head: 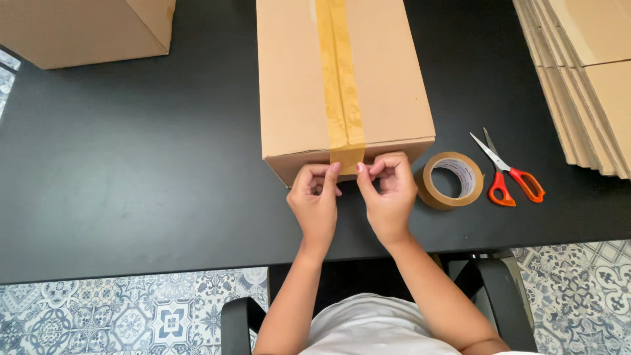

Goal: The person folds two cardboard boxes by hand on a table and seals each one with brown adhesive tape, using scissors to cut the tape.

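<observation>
Cardboard box (345,79) stood on the black worktop (131,164) directly beyond both hands, its near edge touching the fingertips. Only the head view was available, looking straight down. A strip of brown tape (340,72) ran along the middle seam of the box top and folded over the near edge, where its end hung down the front face between the two hands.

The left hand (315,200) and the right hand (389,194) were close together, fingers curled narrow, each pinching or pressing at the tape end on the front face; whether they gripped the tape or only pressed it flat could not be told.

Judging from how things lay, the top seam looked already taped along its visible length, and the work seemed near its end: what remained appeared to be smoothing down the tape end on the front face. The far end of the box was out of view, so its state could not be told.

Just right of the right hand lay a roll of brown tape (452,179), and further right a pair of orange-handled scissors (509,174). Flattened cartons (585,72) were stacked well beyond to the right; another box (85,29) sat far off to the left.
</observation>
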